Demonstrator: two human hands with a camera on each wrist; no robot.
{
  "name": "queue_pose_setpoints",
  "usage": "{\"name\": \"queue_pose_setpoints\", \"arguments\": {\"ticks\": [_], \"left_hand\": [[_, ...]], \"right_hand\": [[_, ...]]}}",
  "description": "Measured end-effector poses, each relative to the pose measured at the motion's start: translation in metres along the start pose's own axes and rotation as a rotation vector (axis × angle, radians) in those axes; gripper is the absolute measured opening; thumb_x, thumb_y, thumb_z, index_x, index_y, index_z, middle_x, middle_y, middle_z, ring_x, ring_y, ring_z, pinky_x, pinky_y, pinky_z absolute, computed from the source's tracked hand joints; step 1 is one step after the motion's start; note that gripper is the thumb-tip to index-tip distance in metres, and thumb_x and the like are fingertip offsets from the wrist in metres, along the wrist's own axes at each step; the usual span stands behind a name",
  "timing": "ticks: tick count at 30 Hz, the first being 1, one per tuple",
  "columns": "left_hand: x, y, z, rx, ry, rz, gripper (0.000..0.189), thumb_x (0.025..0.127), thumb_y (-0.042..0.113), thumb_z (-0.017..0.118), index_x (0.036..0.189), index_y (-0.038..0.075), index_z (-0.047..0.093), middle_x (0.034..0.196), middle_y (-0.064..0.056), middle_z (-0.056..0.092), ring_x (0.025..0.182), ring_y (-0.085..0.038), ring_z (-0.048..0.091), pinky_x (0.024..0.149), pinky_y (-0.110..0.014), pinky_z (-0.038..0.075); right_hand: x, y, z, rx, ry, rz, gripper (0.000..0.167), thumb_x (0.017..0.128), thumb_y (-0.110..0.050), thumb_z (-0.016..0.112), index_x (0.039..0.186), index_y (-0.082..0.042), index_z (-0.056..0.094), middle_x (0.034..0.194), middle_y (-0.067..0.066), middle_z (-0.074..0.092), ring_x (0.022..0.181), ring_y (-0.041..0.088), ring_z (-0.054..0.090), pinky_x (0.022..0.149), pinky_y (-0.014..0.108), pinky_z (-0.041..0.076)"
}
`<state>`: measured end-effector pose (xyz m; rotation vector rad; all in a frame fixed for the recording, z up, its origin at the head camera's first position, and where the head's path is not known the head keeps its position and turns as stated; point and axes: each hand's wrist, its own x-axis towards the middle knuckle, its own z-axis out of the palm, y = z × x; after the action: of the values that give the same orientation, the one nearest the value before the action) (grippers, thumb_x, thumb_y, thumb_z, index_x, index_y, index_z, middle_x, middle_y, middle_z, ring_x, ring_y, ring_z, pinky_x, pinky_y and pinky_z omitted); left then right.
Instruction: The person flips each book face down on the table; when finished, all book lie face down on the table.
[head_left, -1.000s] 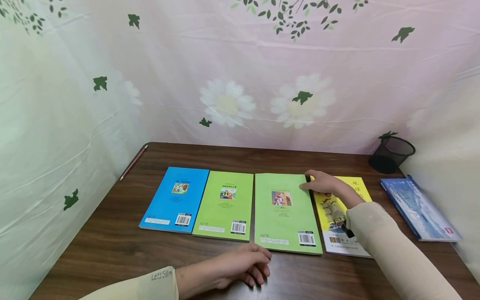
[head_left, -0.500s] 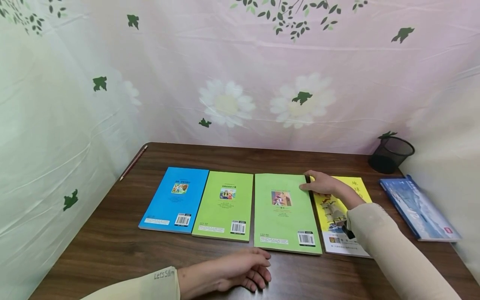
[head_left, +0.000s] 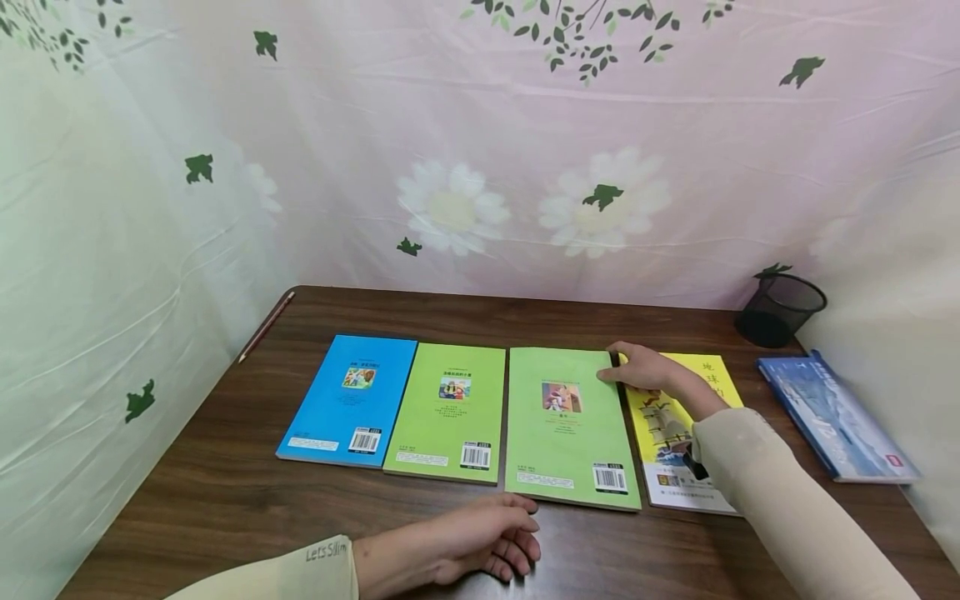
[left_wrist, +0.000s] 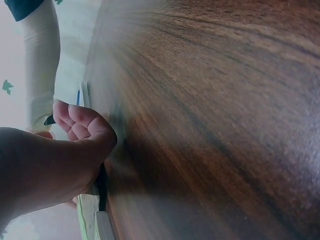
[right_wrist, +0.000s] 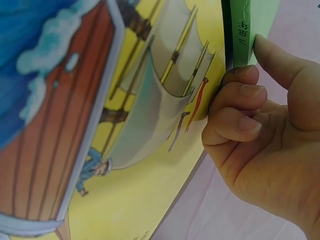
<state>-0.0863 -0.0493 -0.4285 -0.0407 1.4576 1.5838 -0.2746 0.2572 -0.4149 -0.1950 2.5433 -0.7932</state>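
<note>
Along the wooden bench (head_left: 210, 517), the right hand (head_left: 658, 375) pinched the far right corner of the light-green book (head_left: 558, 452), which lay between a lime-green book (head_left: 442, 433) and a yellow ship-cover book (head_left: 662, 421). The left hand (head_left: 487, 535), fingers loosely bent around nothing, was nearer; whether it touched the bench was unclear. Since a second earlier, both hands had kept their places; the light-green book had perhaps shifted slightly left.
</note>
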Motion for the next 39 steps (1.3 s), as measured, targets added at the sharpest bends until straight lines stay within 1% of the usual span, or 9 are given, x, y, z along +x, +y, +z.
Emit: {"name": "queue_pose_setpoints", "arguments": {"ticks": [6,10,13,16,19,25,31,34,39], "left_hand": [[-0.0008,0.0007,0.0007,0.003,0.016,0.007,0.05,0.099,0.018,0.053,0.142,-0.002,0.038,0.083,-0.002,0.063,0.067,-0.011,0.057,0.059,-0.021,0.045],[-0.0007,0.0008,0.0004,0.002,0.033,0.012,0.052,0.098,0.018,0.054,0.142,-0.002,0.037,0.083,-0.003,0.063,0.067,-0.011,0.057,0.059,-0.021,0.045],[-0.0002,0.0008,0.0003,-0.001,0.034,0.016,0.052,0.098,0.018,0.054,0.142,-0.003,0.037,0.083,-0.003,0.063,0.067,-0.011,0.057,0.058,-0.021,0.045],[0.0002,0.0008,0.0,-0.002,0.031,0.017,0.052,0.098,0.018,0.054,0.142,-0.003,0.037,0.083,-0.003,0.063,0.066,-0.011,0.057,0.058,-0.021,0.045],[0.0005,0.001,-0.0003,-0.004,0.03,0.013,0.052,0.098,0.018,0.054,0.143,-0.003,0.037,0.083,-0.002,0.063,0.066,-0.011,0.057,0.058,-0.021,0.045],[0.0,0.0014,-0.0006,-0.006,0.032,0.015,0.052,0.099,0.018,0.053,0.142,-0.004,0.036,0.082,-0.002,0.063,0.066,-0.01,0.057,0.058,-0.021,0.046],[0.0005,0.0013,-0.001,-0.005,0.037,0.013,0.053,0.098,0.017,0.054,0.143,-0.005,0.036,0.082,-0.002,0.063,0.066,-0.01,0.057,0.058,-0.021,0.046],[0.0007,0.0012,-0.001,-0.006,0.038,0.015,0.052,0.098,0.017,0.053,0.142,-0.005,0.037,0.082,-0.002,0.063,0.066,-0.01,0.057,0.058,-0.021,0.046],[-0.0006,0.0013,-0.0007,-0.003,0.04,0.031,0.051,0.098,0.017,0.054,0.141,-0.005,0.037,0.081,-0.002,0.063,0.065,-0.01,0.056,0.058,-0.021,0.045]], "right_hand": [[0.0,-0.0022,0.0012,-0.025,0.012,-0.004,0.076,0.099,-0.035,0.06,0.153,0.007,0.026,0.068,0.004,0.046,0.059,0.016,0.041,0.061,0.034,0.039],[-0.0001,-0.0032,0.0005,-0.036,0.024,-0.015,0.075,0.099,-0.035,0.061,0.152,0.008,0.028,0.091,0.014,0.056,0.07,0.019,0.048,0.067,0.035,0.041],[-0.0002,-0.0032,0.0002,-0.043,0.031,-0.029,0.075,0.099,-0.034,0.061,0.151,0.009,0.028,0.105,0.018,0.055,0.074,0.019,0.049,0.069,0.035,0.041],[0.001,-0.0022,0.0003,-0.03,0.022,-0.017,0.075,0.1,-0.034,0.06,0.152,0.008,0.027,0.082,0.011,0.052,0.062,0.017,0.043,0.06,0.034,0.038],[0.0016,-0.0011,0.0002,-0.02,0.012,-0.012,0.075,0.1,-0.034,0.06,0.153,0.007,0.026,0.064,0.001,0.039,0.054,0.015,0.035,0.054,0.032,0.035],[0.0023,-0.0024,0.0009,-0.015,0.009,-0.005,0.075,0.1,-0.035,0.06,0.153,0.006,0.026,0.062,0.0,0.039,0.055,0.015,0.036,0.056,0.033,0.036],[0.002,-0.0032,0.0012,-0.038,0.023,-0.014,0.077,0.099,-0.037,0.061,0.151,0.008,0.028,0.1,0.019,0.056,0.071,0.021,0.048,0.067,0.036,0.041],[0.002,-0.0031,0.001,-0.054,0.031,-0.014,0.077,0.098,-0.038,0.062,0.151,0.008,0.029,0.128,0.028,0.052,0.087,0.026,0.053,0.075,0.038,0.043],[0.0023,-0.0032,0.0007,-0.071,0.032,-0.013,0.078,0.098,-0.039,0.061,0.151,0.008,0.029,0.147,0.035,0.039,0.103,0.034,0.053,0.082,0.044,0.046]]}}
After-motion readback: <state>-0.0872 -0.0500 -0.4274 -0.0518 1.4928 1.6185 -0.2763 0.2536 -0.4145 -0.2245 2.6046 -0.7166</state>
